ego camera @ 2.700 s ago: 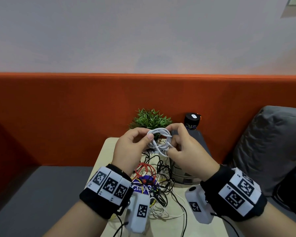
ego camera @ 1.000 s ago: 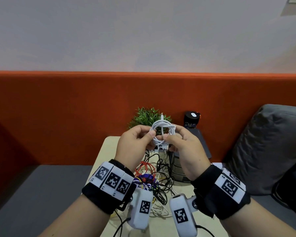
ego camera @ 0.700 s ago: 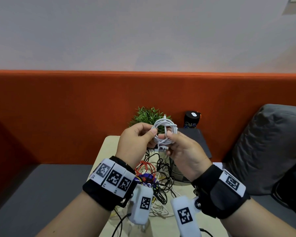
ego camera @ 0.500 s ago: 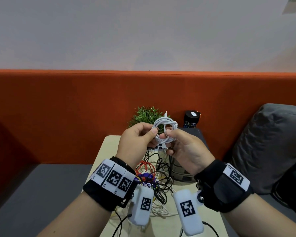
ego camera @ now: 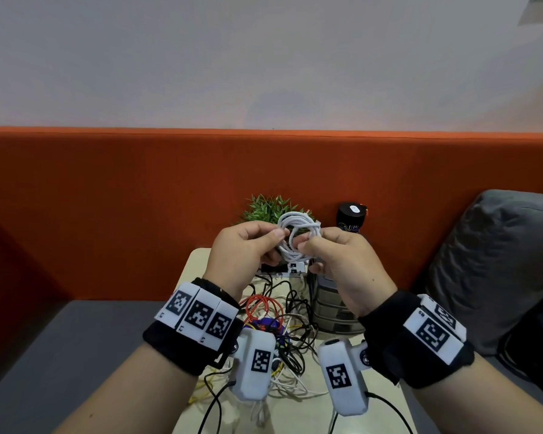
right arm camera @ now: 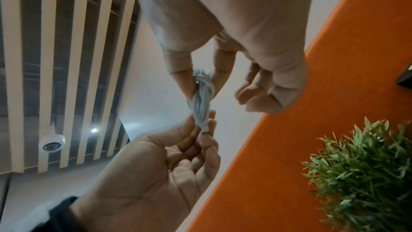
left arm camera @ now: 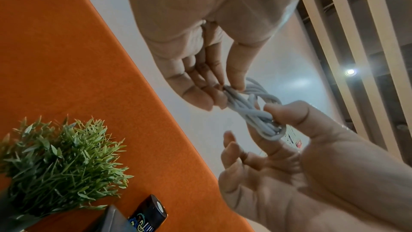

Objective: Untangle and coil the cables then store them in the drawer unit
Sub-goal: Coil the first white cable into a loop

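A small white cable coil [ego camera: 298, 233] is held up between both hands, above the far end of the table. My left hand [ego camera: 278, 240] pinches the coil's left side between thumb and fingers. My right hand [ego camera: 308, 244] pinches its right side. In the left wrist view the coil [left arm camera: 252, 112] lies flattened between the left hand [left arm camera: 229, 86] and the right hand [left arm camera: 276, 121]. In the right wrist view the coil [right arm camera: 201, 103] runs between the right hand [right arm camera: 200, 80] and the left hand [right arm camera: 204, 130]. A tangle of cables [ego camera: 273, 324], black, white, red and yellow, lies on the table below. The grey drawer unit [ego camera: 333, 308] stands under my right hand.
The small beige table [ego camera: 195, 267] stands against an orange backrest [ego camera: 107, 214]. A green plant [ego camera: 270, 209] and a black cylinder [ego camera: 351, 217] stand at its far edge. A grey cushion [ego camera: 499, 261] lies to the right, and grey seating [ego camera: 60, 339] to the left.
The coil was lifted slightly and pulled into a tighter bundle. My right hand shifted its pinch on the coil and its wrist rolled. The left hand kept its hold.
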`<state>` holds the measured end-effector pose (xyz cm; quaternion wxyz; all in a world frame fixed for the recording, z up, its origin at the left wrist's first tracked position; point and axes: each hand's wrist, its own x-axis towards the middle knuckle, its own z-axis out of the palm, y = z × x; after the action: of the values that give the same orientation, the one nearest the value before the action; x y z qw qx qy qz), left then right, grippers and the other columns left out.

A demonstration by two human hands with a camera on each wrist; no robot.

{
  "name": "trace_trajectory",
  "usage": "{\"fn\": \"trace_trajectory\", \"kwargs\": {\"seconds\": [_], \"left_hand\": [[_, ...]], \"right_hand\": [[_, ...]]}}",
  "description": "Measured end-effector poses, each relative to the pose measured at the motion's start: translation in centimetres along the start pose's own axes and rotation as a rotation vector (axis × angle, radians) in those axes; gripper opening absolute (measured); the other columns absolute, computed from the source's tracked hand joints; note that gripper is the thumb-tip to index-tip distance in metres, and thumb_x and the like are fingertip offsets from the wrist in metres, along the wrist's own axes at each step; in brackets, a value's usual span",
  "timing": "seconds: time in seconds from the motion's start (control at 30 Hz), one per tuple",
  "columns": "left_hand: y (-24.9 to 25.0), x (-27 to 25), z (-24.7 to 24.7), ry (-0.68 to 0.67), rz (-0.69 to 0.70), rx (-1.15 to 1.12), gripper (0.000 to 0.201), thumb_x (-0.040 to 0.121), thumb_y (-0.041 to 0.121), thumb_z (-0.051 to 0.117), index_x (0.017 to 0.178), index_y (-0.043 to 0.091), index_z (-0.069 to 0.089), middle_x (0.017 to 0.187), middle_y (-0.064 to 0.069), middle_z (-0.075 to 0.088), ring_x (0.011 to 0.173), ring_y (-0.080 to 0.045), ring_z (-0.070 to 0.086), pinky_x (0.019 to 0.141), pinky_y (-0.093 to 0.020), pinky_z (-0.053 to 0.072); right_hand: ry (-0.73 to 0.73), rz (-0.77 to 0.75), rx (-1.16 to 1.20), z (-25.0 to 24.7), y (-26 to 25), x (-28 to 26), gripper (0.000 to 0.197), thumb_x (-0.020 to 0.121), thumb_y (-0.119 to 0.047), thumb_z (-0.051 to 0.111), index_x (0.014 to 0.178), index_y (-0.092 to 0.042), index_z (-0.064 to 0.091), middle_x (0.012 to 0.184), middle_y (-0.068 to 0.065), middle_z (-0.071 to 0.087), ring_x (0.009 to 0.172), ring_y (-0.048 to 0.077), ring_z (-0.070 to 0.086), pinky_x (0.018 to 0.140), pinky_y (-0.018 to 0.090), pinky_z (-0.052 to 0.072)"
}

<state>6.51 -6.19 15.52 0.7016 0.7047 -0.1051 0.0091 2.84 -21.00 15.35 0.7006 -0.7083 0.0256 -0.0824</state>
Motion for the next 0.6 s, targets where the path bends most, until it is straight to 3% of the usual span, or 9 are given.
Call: {"fn": "trace_trajectory", "kwargs": {"seconds": [0.17, 0.27, 0.37, 0.5, 0.6], "left_hand": [[0.4, -0.3, 0.2, -0.040, -0.045, -0.026, 0.009, 0.085, 0.003, 0.062, 0.084, 0.000, 0.070, 0.066, -0.016, 0.060, 0.049, -0.017, 0.052, 0.048, -0.024, 0.048], [0.4, -0.5, 0.4, -0.043, -0.095, -0.045, 0.007, 0.084, -0.001, 0.063, 0.090, 0.002, 0.061, 0.058, -0.014, 0.055, 0.043, -0.016, 0.050, 0.043, -0.024, 0.046], [0.3, -0.7, 0.5, -0.065, -0.105, -0.015, 0.015, 0.083, -0.003, 0.063, 0.085, 0.006, 0.051, 0.051, -0.010, 0.051, 0.039, -0.018, 0.048, 0.042, -0.027, 0.045], [0.4, -1.3, 0.8, -0.074, -0.033, 0.082, 0.011, 0.084, 0.002, 0.065, 0.080, 0.004, 0.055, 0.056, -0.014, 0.055, 0.041, -0.022, 0.051, 0.044, -0.029, 0.046], [0.6, -1.6, 0.9, -0.054, 0.033, 0.130, 0.007, 0.086, 0.007, 0.064, 0.081, 0.006, 0.060, 0.060, -0.011, 0.063, 0.047, -0.024, 0.058, 0.051, -0.033, 0.050]], "right_hand": [[-0.116, -0.040, -0.117, -0.7, -0.4, 0.0, 0.019, 0.082, -0.009, 0.063, 0.069, -0.018, 0.074, 0.108, 0.017, 0.056, 0.087, 0.019, 0.057, 0.068, 0.030, 0.045], [-0.179, -0.042, -0.152, -1.0, -0.6, -0.1, 0.012, 0.074, -0.018, 0.064, 0.066, -0.020, 0.073, 0.098, 0.017, 0.053, 0.089, 0.021, 0.054, 0.075, 0.032, 0.043], [-0.236, -0.016, -0.158, -1.5, 0.0, 0.0, 0.012, 0.069, -0.023, 0.061, 0.067, -0.023, 0.073, 0.094, 0.012, 0.053, 0.087, 0.021, 0.053, 0.077, 0.033, 0.041], [-0.292, 0.060, -0.044, -2.2, 0.9, 0.0, 0.014, 0.073, -0.018, 0.061, 0.074, -0.016, 0.075, 0.087, 0.003, 0.066, 0.081, 0.017, 0.056, 0.070, 0.030, 0.039], [-0.241, 0.083, 0.027, -2.3, 1.3, -0.3, 0.018, 0.086, -0.009, 0.060, 0.079, -0.013, 0.076, 0.082, 0.003, 0.069, 0.073, 0.016, 0.053, 0.061, 0.029, 0.036]]}}
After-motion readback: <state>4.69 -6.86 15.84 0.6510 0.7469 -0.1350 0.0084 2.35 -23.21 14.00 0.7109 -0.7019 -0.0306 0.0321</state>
